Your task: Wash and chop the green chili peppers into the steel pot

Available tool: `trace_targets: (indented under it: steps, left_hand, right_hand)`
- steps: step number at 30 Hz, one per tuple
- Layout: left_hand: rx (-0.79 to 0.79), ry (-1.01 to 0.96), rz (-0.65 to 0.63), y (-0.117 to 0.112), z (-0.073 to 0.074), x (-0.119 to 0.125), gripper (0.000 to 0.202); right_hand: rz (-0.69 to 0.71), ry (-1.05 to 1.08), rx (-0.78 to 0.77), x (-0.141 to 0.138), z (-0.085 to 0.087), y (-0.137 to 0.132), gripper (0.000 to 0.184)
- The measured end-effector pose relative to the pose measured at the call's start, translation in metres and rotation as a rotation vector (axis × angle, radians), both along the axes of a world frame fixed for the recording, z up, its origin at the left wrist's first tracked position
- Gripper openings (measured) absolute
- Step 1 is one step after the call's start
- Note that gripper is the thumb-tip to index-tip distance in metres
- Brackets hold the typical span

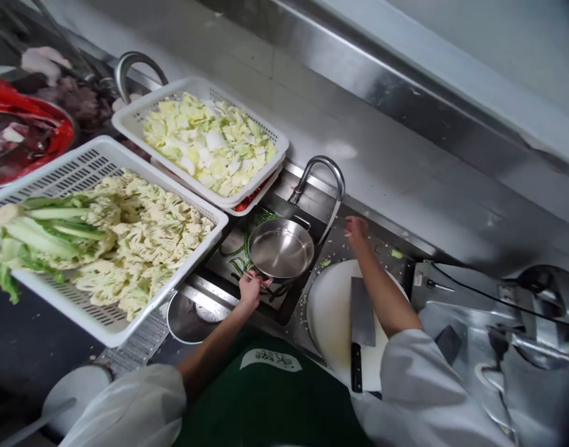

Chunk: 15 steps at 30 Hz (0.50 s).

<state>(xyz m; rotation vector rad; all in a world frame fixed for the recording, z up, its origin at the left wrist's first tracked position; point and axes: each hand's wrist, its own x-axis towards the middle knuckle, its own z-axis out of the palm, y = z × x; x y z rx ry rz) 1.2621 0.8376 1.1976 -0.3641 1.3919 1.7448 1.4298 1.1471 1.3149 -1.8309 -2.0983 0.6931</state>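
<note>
My left hand (250, 287) grips the near rim of an empty steel bowl (281, 249) held over the sink (228, 261). A curved faucet (322, 177) arches just above the bowl. My right hand (356, 230) reaches to the counter beside the faucet base, its fingers bent; whether it holds anything is unclear. Below my right forearm lies a round white cutting board (331, 310) with a cleaver (361, 329) resting flat on it.
A white basket of cauliflower florets and green stalks (102, 248) sits at left. Another white basket of chopped cabbage (205, 139) stands behind it, stacked on a third. A red basin (28, 133) is far left. A steel machine (522, 329) stands at right. Vegetable scraps dot the counter.
</note>
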Motion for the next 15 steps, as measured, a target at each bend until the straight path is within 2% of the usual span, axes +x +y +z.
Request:
trace_targets:
  steps: [2,4,6,8,11,15]
  left_hand:
    - [-0.034,0.133,0.034,-0.009,-0.003,-0.004,0.037]
    - [-0.077,0.260,0.041,-0.020,-0.003,-0.012,0.033]
    - [-0.129,0.360,0.017,-0.029,0.003,-0.020,0.029]
    - [-0.175,0.432,-0.024,-0.038,0.013,-0.027,0.026]
    - [-0.225,0.571,-0.112,-0.049,0.033,-0.033,0.023]
    - [-0.293,0.907,-0.275,-0.062,0.060,-0.026,0.018]
  right_hand:
    - [-0.005,-0.021,-0.015,-0.009,-0.019,-0.012,0.039]
    - [0.082,-0.064,-0.062,-0.019,-0.042,-0.033,0.035]
    - [0.177,-0.099,-0.194,-0.031,-0.063,-0.058,0.035]
    - [0.211,-0.089,-0.361,-0.045,-0.082,-0.085,0.039]
    - [0.166,-0.001,-0.584,-0.067,-0.104,-0.124,0.038]
    - [0.076,0.218,-0.845,-0.093,-0.120,-0.163,0.019]
